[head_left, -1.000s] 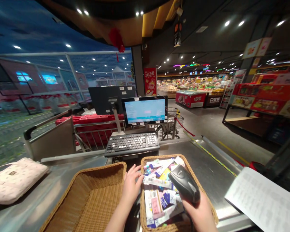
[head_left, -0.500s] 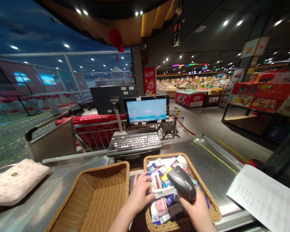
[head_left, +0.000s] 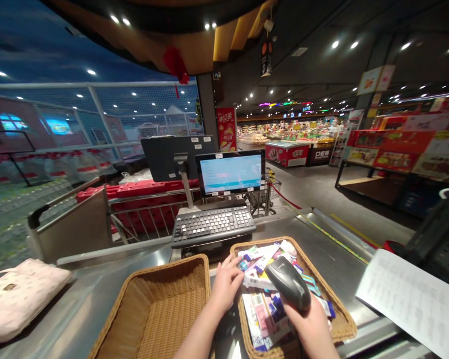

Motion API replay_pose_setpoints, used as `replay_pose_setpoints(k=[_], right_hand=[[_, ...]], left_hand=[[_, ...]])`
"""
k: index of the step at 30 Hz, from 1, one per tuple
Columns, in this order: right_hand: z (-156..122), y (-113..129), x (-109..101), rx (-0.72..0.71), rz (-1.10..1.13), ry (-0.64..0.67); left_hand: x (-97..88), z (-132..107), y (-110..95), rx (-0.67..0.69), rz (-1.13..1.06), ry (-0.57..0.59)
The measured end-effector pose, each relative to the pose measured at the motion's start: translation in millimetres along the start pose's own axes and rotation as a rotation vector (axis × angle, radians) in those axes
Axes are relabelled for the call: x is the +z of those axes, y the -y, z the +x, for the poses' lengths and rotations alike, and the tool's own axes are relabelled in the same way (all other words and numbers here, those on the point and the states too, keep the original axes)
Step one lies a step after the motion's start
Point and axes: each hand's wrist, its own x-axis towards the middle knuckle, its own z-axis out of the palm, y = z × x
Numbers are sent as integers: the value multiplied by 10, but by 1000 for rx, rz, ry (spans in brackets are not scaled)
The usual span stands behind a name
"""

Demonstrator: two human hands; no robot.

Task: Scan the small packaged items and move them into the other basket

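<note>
A black handheld barcode scanner is gripped in my right hand, tilted over a wicker basket. Inside that basket lie many small wrapped packets, white, purple, pink and blue. My left hand is at the basket's left rim, fingers stretched toward the packets; I see nothing held in it. Its fingertips are beside a white packet, and whether they touch it I cannot tell. To the left stands a second wicker basket, its woven bottom showing.
Behind the baskets are a keyboard and a lit monitor on the metal counter. A pale pink bag lies at the left, printed paper sheets at the right. A metal cart stands beyond.
My left hand has moved from over the packets back and up toward the basket's left rim. The scanner stays in my right hand. The camera view has shifted slightly.
</note>
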Motion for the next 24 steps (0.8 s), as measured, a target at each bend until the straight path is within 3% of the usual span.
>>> replay_pose_setpoints(k=[7, 16, 22, 24], right_hand=[[-66, 85, 175, -53, 22, 52], [16, 476, 379, -230, -36, 241], [70, 737, 457, -382, -121, 270], [115, 837, 515, -365, -142, 279]], left_hand=[[-387, -19, 102, 129, -131, -251], [-942, 87, 68, 167, -283, -460], [-1132, 142, 143, 150, -313, -540], [-1154, 147, 158, 144, -322, -555]])
